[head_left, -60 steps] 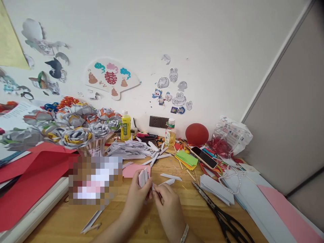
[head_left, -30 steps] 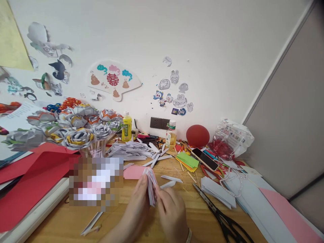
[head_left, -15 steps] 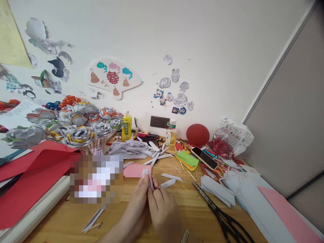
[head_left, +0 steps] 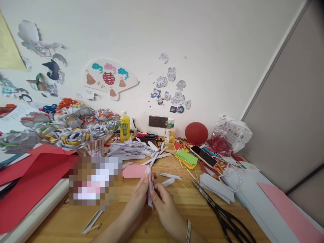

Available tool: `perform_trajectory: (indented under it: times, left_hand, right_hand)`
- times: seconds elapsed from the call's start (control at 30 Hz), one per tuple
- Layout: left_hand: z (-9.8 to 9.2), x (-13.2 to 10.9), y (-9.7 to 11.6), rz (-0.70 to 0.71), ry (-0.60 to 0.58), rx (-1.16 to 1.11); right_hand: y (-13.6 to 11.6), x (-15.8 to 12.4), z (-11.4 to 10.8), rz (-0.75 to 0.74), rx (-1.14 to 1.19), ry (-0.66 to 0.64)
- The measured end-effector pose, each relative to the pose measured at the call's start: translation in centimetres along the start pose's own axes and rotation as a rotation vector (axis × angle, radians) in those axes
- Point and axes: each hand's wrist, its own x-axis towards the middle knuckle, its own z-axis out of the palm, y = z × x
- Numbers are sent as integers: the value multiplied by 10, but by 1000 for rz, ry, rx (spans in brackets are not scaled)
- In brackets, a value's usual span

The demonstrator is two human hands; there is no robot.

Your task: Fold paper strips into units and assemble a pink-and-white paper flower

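Between my two hands stands a narrow folded paper strip point(head_left: 149, 189), pale with white edges, held upright above the wooden table. My left hand point(head_left: 139, 194) pinches it from the left, thumb near its upper part. My right hand point(head_left: 163, 200) grips its right side, thumb pressed against the lower part; a beaded bracelet point(head_left: 188, 231) circles that wrist. Just behind the hands lies a pink paper sheet point(head_left: 134, 170). Folded white strips point(head_left: 170, 176) rest to the right of my fingers. Part of the held strip is hidden by the fingers.
Black scissors point(head_left: 215, 206) lie open-bladed at right, near white paper slips point(head_left: 216, 188) and a phone point(head_left: 204, 156). Behind are a heap of folded strips point(head_left: 129, 149), two bottles point(head_left: 125, 126) and a red balloon point(head_left: 196, 133). Paper flowers point(head_left: 73, 138) and red paper point(head_left: 32, 182) fill the left.
My right hand has shifted from wrapping over the strip to gripping its side lower down, so more of the strip shows. The bracelet has come into sight. The view has shifted slightly.
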Motion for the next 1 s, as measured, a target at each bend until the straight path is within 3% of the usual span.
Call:
perform_trajectory:
  times: [0.3,0.57,0.7,0.83,1.0]
  left_hand:
    - [0,3,-11,-6,-54,-126]
    - [3,-2,-4,26,44,-116]
    - [3,-2,-2,-3,55,-207]
    - [6,0,0,-45,150,-248]
    - [9,-2,5,20,240,-189]
  right_hand:
    - [6,-3,5,-62,-224,174]
    - [5,-11,8,-120,-369,177]
    - [5,-10,10,-184,-610,158]
    - [7,-2,9,-197,-986,214]
    - [13,2,5,-343,-1216,210]
